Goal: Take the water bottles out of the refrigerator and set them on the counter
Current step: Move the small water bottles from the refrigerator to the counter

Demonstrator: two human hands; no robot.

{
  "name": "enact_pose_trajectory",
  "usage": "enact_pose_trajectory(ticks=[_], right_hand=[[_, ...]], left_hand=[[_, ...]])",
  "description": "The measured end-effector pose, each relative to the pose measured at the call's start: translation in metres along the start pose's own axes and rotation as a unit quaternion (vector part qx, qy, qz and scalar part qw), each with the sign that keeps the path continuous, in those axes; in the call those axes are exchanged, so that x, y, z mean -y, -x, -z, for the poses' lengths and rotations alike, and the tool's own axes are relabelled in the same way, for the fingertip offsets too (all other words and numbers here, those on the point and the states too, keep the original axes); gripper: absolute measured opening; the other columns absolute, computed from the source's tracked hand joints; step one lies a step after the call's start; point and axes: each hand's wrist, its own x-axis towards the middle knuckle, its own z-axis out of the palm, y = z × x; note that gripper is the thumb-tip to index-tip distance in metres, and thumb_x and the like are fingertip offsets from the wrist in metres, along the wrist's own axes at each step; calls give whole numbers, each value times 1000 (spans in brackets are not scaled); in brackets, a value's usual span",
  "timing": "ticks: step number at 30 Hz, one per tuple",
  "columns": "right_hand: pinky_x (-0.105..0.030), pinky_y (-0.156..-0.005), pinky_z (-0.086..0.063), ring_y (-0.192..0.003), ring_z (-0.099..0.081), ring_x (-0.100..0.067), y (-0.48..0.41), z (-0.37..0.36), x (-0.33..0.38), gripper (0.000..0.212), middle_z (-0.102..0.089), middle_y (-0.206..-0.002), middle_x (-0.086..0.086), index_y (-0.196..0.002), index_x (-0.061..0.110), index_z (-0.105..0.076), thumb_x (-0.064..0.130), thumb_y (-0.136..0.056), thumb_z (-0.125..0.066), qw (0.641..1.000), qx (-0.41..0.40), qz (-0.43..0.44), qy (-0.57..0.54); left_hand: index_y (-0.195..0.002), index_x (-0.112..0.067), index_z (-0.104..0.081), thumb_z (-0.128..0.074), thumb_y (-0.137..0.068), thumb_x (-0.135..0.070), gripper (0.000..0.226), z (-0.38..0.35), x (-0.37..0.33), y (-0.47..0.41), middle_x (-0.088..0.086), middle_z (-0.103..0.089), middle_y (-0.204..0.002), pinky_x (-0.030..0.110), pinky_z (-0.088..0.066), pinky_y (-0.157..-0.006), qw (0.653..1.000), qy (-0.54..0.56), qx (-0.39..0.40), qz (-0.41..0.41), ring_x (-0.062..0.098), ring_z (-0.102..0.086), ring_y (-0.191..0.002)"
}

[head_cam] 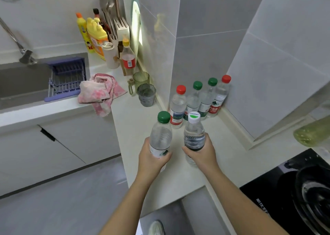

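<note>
The left hand (151,158) has its grip wrapped around a green-capped water bottle (160,134) and the right hand (201,153) around a white-capped water bottle (194,136), both upright over the worktop (178,177) near its front edge. Bare worktop lies beyond them, then four water bottles (200,100) stand in a row in the tiled wall corner.

"C'estbon" on white bottle cap (194,116)

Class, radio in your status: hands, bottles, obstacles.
Left hand holds green-capped bottle. Right hand holds white-capped bottle. Four bottles on counter. Nothing blocking.
</note>
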Motion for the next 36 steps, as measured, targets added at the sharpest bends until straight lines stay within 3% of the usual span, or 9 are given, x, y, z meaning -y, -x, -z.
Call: enact_pose_trajectory(ticks=[3, 8, 11, 15, 18, 21, 23, 26, 36], right_hand=[[-29, -81, -53, -95, -66, -15, -14, -3, -15, 57, -66, -104, -1, -104, 27, -56, 16, -59, -89, 999, -23, -24, 5], [-11, -72, -46, -90, -65, 0, -28, -5, -24, 55, -68, -99, 9, -103, 26, -56, 11, -62, -90, 998, -43, -46, -16], [-11, -72, -47, -86, -63, 6, -35, -6, -28, 56, -67, -98, 12, -99, 34, -53, 9, -63, -88, 997, -46, -49, -24], [-8, -72, -48, -87, -63, 9, -40, -6, -39, 59, -65, -99, 13, -101, 35, -50, 8, -64, -88, 998, -26, -46, -25], [-28, -88, -55, -100, -66, -4, -37, -7, -52, 63, -66, -110, 5, -110, 31, -53, 23, -58, -89, 998, -19, -58, -6], [-46, -90, -55, -104, -66, -16, -41, -11, -76, 68, -64, -114, -1, -113, 31, -55, 40, -54, -88, 998, -18, -66, 11], [-46, -88, -56, -103, -66, -16, -44, -13, -85, 68, -65, -113, -1, -112, 30, -56, 44, -54, -88, 997, -20, -75, 18], [-46, -87, -56, -102, -67, -15, -51, -10, -87, 65, -65, -112, -1, -110, 29, -56, 46, -55, -86, 997, -18, -73, 25], [-47, -87, -56, -104, -66, -15, -97, 28, -100, 58, -66, -111, 1, -106, 37, -53, 47, -57, -84, 997, -33, -55, 32]], left_hand=[[-93, -36, -49, -81, -67, -8, 50, -14, 9, -19, -9, -60, -95, 5, -42, -65, 1000, -2, -3, -2, -9, -57, -81], [-94, -40, -47, -84, -65, -10, 56, -32, 20, -42, -8, -59, -100, 6, -41, -68, 1000, -3, -8, 6, -1, -58, -88], [-96, -41, -46, -86, -61, -19, 57, -41, 30, -51, -6, -60, -103, 17, -44, -75, 1000, -2, -6, 14, 7, -59, -94], [-104, -40, -47, -87, -61, -20, 62, -37, 37, -52, -13, -59, -108, 10, -43, -77, 999, -10, 30, -5, -2, -58, -98], [-98, -39, -49, -86, -65, -5, 60, -24, 48, -49, -26, -61, -96, 6, -43, -74, 995, -55, 70, -39, -12, -58, -91], [-101, -46, -47, -86, -69, -16, 59, -15, 58, -50, -18, -60, -106, 14, -46, -81, 992, -95, 82, -30, -2, -59, -97], [-101, -47, -48, -87, -68, -19, 58, -17, 62, -55, -9, -61, -108, 19, -47, -84, 991, -104, 86, -24, 6, -60, -99], [-100, -47, -49, -87, -67, -21, 57, -34, 57, -65, -13, -60, -105, 23, -49, -85, 988, -115, 92, -38, 7, -60, -98], [-124, -22, -57, -85, -68, -22, 63, -107, 41, -88, -10, -58, -113, 32, -49, -93, 986, -112, 103, -73, 11, -57, -106]])
